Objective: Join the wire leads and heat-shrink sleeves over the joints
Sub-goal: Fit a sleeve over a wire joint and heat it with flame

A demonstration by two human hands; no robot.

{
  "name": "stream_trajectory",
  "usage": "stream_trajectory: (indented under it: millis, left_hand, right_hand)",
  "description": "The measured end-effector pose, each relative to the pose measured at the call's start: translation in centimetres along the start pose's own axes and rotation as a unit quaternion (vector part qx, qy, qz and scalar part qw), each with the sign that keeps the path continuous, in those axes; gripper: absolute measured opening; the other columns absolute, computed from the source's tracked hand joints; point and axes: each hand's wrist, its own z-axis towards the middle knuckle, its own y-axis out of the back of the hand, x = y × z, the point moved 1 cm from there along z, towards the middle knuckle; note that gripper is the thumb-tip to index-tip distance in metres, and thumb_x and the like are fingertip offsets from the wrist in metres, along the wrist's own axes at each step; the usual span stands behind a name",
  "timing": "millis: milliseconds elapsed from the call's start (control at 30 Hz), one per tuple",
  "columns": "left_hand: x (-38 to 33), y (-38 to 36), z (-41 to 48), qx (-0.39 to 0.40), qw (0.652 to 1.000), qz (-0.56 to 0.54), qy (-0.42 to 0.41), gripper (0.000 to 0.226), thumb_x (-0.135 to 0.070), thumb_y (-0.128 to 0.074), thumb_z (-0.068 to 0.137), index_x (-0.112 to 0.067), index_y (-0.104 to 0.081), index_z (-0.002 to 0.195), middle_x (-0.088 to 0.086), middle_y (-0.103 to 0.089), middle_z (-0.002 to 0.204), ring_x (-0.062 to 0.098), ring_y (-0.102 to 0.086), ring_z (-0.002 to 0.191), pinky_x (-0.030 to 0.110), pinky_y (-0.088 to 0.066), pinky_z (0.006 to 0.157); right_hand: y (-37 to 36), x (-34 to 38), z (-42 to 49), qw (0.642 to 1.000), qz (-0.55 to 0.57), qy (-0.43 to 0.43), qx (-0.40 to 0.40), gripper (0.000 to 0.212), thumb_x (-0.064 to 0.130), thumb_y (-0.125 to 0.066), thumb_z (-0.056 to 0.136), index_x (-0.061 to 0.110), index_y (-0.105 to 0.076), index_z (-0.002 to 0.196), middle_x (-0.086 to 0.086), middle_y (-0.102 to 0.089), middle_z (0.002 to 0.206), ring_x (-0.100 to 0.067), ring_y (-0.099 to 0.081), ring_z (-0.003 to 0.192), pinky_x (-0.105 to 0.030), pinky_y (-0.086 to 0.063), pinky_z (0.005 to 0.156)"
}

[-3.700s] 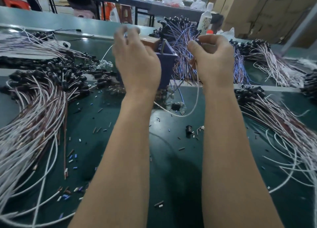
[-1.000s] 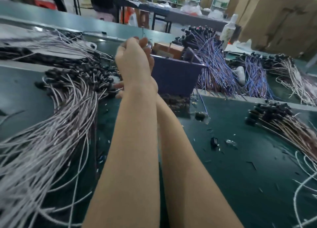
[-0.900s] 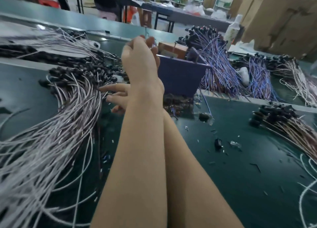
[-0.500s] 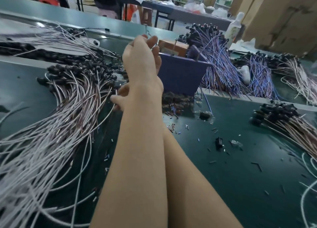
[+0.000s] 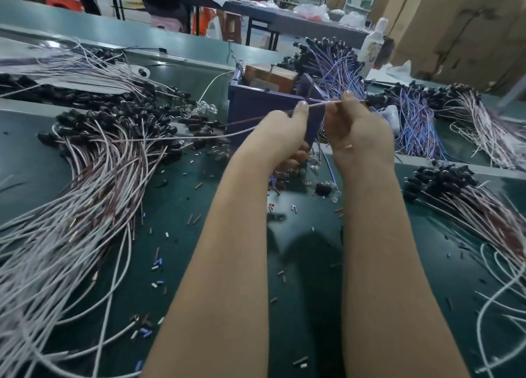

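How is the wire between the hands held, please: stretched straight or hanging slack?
Stretched straight. The left hand and right hand each pinch the wire, which runs between them without sag.

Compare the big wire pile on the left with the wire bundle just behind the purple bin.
The left wire pile is white and brown; the far wire bundle is blue and purple. The left wire pile fans wide across the near mat; the far wire bundle is more compact and sits farther back. Both end in black caps.
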Motion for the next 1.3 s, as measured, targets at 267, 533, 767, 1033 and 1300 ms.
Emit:
stream_trajectory:
  millis: [267, 533, 767, 1033, 1300]
  left_hand:
    - [0.5, 0.1, 0.8, -0.094, 0.974, -0.202, -0.033, 0.032, -0.018, -0.028, 0.104, -0.017, -0.052, 0.083, -0.005, -0.063, 0.071, 0.004, -0.05, 0.053, 0.019, -0.042, 0.055]
    - [0.5, 0.7, 0.2, 0.122, 0.992, -0.009, -0.027, 0.026, -0.018, -0.037, 0.103, -0.009, -0.056, 0.087, -0.006, -0.051, 0.048, 0.004, -0.031, 0.036, 0.015, -0.025, 0.04]
    - [0.5, 1.0, 0.2, 0.154, 0.981, 0.114, -0.026, 0.023, -0.018, -0.041, 0.1, -0.009, -0.061, 0.092, -0.007, -0.057, 0.048, 0.002, -0.035, 0.031, 0.01, -0.027, 0.036]
    - [1.1, 1.3, 1.4, -0.051, 0.991, 0.112, -0.043, 0.043, -0.036, -0.042, 0.099, -0.004, -0.069, 0.092, 0.014, -0.072, 0.095, 0.022, -0.055, 0.069, 0.028, -0.044, 0.068]
    - [0.2, 1.6, 1.2, -0.156, 0.968, -0.174, -0.088, 0.02, -0.018, -0.033, 0.103, -0.016, -0.05, 0.092, 0.001, -0.065, 0.09, 0.01, -0.063, 0.082, 0.031, -0.053, 0.086]
  right_hand:
    - [0.9, -1.2, 0.1, 0.907, -0.421, -0.01, 0.018, 0.024, 0.023, -0.064, 0.088, 0.007, -0.054, 0.102, -0.004, -0.053, 0.089, -0.019, -0.053, 0.081, -0.035, -0.048, 0.074]
    - [-1.1, -0.4, 0.3, 0.928, -0.359, 0.055, 0.088, 0.029, 0.026, -0.053, 0.097, 0.011, -0.065, 0.076, 0.0, -0.066, 0.07, -0.014, -0.06, 0.061, -0.025, -0.053, 0.059]
    - [-0.9, -0.5, 0.1, 0.944, -0.297, 0.015, 0.143, 0.016, 0.01, -0.053, 0.096, 0.013, -0.064, 0.085, 0.003, -0.065, 0.061, -0.013, -0.059, 0.053, -0.022, -0.043, 0.043]
    - [-0.9, -0.7, 0.3, 0.931, -0.338, 0.016, 0.138, 0.016, 0.002, -0.053, 0.094, 0.01, -0.063, 0.085, -0.011, -0.067, 0.079, -0.022, -0.066, 0.071, -0.035, -0.059, 0.071]
    - [-1.0, -0.7, -0.5, 0.864, -0.44, -0.031, 0.242, 0.016, 0.006, -0.055, 0.094, 0.014, -0.065, 0.084, 0.002, -0.071, 0.066, -0.01, -0.068, 0.065, -0.021, -0.058, 0.065]
